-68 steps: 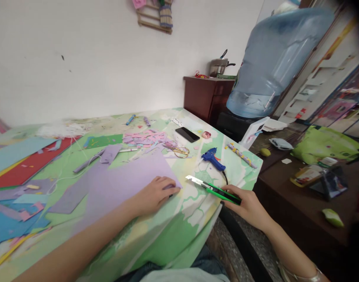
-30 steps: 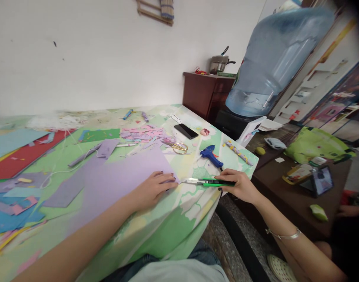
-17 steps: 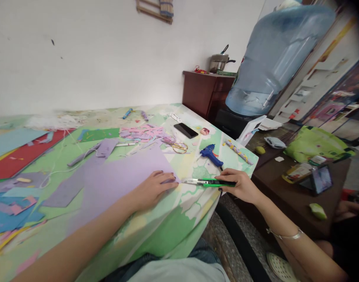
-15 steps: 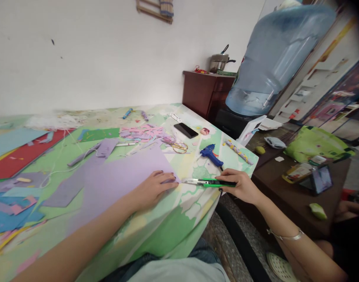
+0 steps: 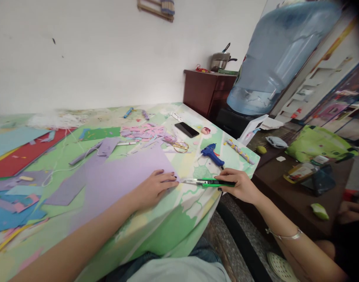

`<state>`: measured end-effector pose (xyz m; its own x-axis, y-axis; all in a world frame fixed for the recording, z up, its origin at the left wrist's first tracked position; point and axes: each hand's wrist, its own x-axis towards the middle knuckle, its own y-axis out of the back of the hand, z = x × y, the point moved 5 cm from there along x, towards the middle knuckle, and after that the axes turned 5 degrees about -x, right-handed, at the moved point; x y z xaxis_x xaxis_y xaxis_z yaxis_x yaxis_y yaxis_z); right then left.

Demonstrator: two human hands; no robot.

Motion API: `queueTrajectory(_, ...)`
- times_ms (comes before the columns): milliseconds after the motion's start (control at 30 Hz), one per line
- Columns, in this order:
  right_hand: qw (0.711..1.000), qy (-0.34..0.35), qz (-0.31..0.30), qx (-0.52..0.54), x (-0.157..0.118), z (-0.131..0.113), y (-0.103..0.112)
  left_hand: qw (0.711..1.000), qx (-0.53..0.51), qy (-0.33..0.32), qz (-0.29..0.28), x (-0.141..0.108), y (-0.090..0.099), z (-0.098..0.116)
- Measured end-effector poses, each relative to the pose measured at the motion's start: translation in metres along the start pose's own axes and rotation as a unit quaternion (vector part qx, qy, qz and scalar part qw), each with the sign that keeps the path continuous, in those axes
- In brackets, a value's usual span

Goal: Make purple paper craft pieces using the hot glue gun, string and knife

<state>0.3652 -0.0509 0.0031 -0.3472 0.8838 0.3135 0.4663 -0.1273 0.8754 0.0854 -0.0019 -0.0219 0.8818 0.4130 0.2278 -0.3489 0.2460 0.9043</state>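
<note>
My left hand (image 5: 156, 186) lies flat on a large sheet of light purple paper (image 5: 120, 172), fingers stretched toward its right edge. In my right hand (image 5: 240, 185) is a green and black utility knife (image 5: 210, 182), held almost level with its blade pointing left. The blade tip is at the paper's edge, close to my left fingertips; whether it touches the paper I cannot tell. Beyond the knife lies a blue hot glue gun (image 5: 213, 154). Gold-handled scissors (image 5: 180, 146) rest past the paper's far corner.
Pink paper strips (image 5: 142, 132), a black phone (image 5: 186, 129) and a decorated stick (image 5: 240, 151) lie on the table. Coloured sheets, among them a red one (image 5: 29, 150), cover its left side. A large water bottle (image 5: 282, 58) stands at the right, near a low brown table (image 5: 293, 196).
The view has shifted very slightly. Both hands and the knife stay nearly where they were. The lit screen of the device on the low brown table has gone dark.
</note>
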Motion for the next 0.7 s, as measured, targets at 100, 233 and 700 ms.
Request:
queueTrajectory(100, 1.000, 0.004, -0.002, -0.005, 0.0006, -0.0017, 0.0007, 1.000, -0.001, 0.002, -0.001, -0.0002, -0.0006, -0.0004)
queueTrajectory(233, 1.000, -0.002, -0.006, -0.009, 0.0006, -0.0029, 0.0013, 1.000, -0.002, 0.010, -0.005, 0.0000, -0.0009, -0.0006)
queueTrajectory(700, 1.000, -0.003, 0.007, -0.003, 0.0003, -0.0051, 0.0019, 1.000, -0.022, 0.002, 0.011, -0.0006, -0.0019, -0.0043)
